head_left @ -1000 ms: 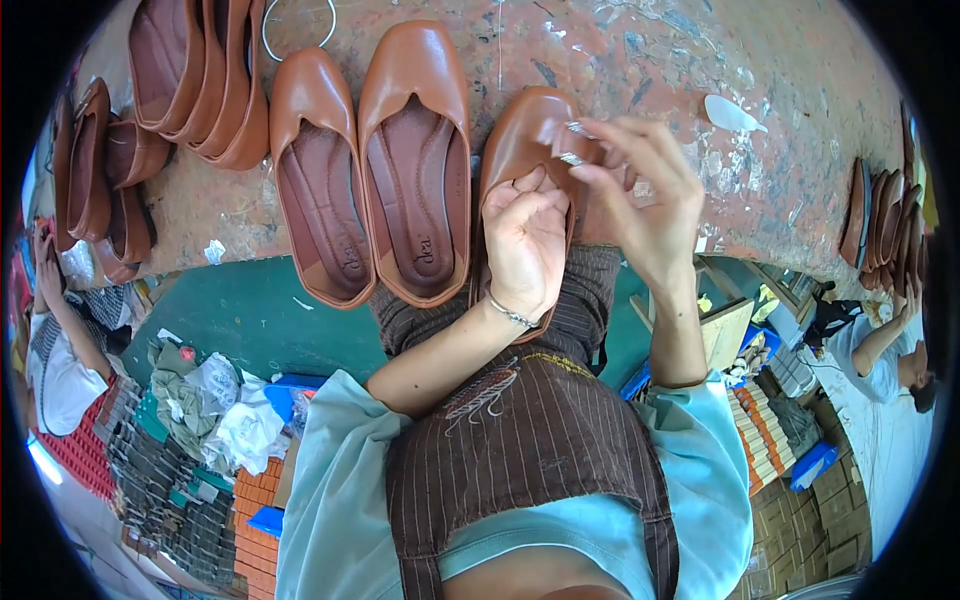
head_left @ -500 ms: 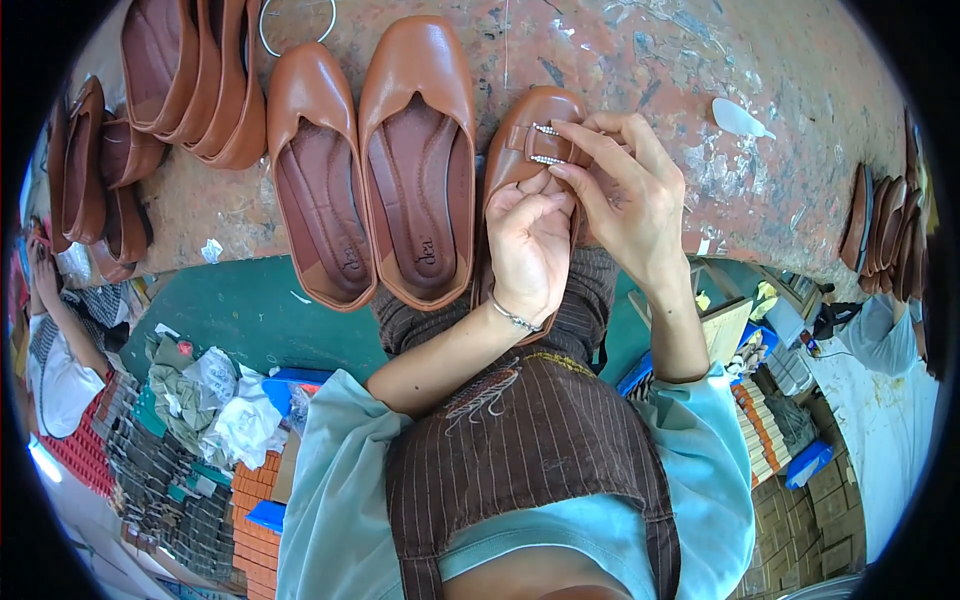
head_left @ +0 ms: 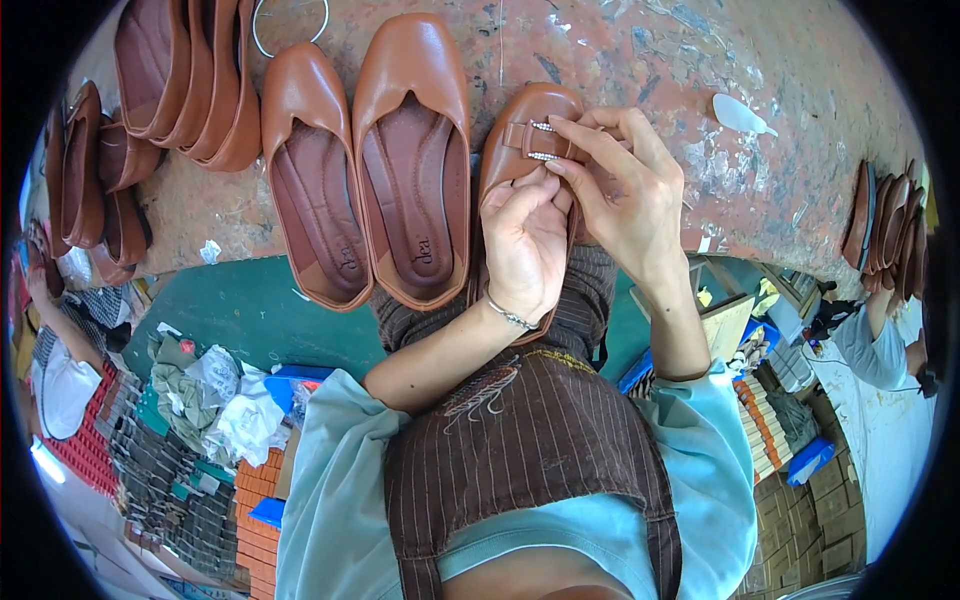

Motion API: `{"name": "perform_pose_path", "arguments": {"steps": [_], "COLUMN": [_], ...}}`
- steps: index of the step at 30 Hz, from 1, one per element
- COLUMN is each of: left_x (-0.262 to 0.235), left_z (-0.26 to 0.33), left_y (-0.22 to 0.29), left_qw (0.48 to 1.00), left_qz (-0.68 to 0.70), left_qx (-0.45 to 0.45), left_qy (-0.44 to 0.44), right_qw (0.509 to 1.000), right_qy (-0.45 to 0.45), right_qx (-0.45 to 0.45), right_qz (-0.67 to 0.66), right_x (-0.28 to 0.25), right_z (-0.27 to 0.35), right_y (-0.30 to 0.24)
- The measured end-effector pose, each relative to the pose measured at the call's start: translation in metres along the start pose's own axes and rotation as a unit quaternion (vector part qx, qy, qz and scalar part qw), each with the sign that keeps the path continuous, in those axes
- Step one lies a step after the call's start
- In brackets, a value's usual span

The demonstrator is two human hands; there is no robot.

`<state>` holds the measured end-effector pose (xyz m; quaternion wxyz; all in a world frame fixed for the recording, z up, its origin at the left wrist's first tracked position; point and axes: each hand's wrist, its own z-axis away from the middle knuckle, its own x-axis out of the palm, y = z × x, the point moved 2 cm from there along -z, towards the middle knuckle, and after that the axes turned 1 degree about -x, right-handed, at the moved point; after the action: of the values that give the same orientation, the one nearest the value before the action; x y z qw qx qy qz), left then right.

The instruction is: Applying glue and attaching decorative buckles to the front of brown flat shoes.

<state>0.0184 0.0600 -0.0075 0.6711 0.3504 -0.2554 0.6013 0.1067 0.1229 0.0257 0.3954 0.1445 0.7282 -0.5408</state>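
Worn and paint-flecked, the reddish workbench [head_left: 640, 60] fills the upper part of the head view, with a teal floor [head_left: 250, 320] below its edge. On the bench near the person lies a brown flat shoe [head_left: 520, 110], toe pointing away, carrying a strap with a small glittering buckle [head_left: 543, 140] across its upper. The left hand [head_left: 525, 245] rests over the heel half of this shoe, fingers curled, thumb and forefinger pinched at the near edge of the buckle. The right hand [head_left: 625, 195] comes in from the right side, its fingertips [head_left: 560, 125] closed on the strap and buckle from above. Just left of the shoe lie two finished brown flats [head_left: 370, 170] side by side, insoles up. Farther left, more brown shoes [head_left: 170, 80] stand stacked on edge, with a metal ring [head_left: 290, 25] beside them. At the right rim, brown soles [head_left: 885, 230] stand on edge, and another person's grey sleeve [head_left: 870, 345] shows below them.
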Motion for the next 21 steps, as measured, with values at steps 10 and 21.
{"name": "perform_pose_path", "arguments": {"steps": [10,21], "left_x": [0.001,0.056], "left_z": [0.003,0.096], "left_y": [0.007,0.069], "left_qw": [0.988,0.939], "left_qz": [-0.147,-0.066], "left_qx": [-0.034,-0.283], "left_qy": [-0.011,-0.182], "right_qw": [0.950,0.878], "right_qy": [0.009,0.072], "right_qx": [0.157,0.289], "right_qz": [-0.269,-0.374], "right_x": [-0.006,-0.013], "right_z": [0.023,0.045], "right_y": [0.008,0.009]}}
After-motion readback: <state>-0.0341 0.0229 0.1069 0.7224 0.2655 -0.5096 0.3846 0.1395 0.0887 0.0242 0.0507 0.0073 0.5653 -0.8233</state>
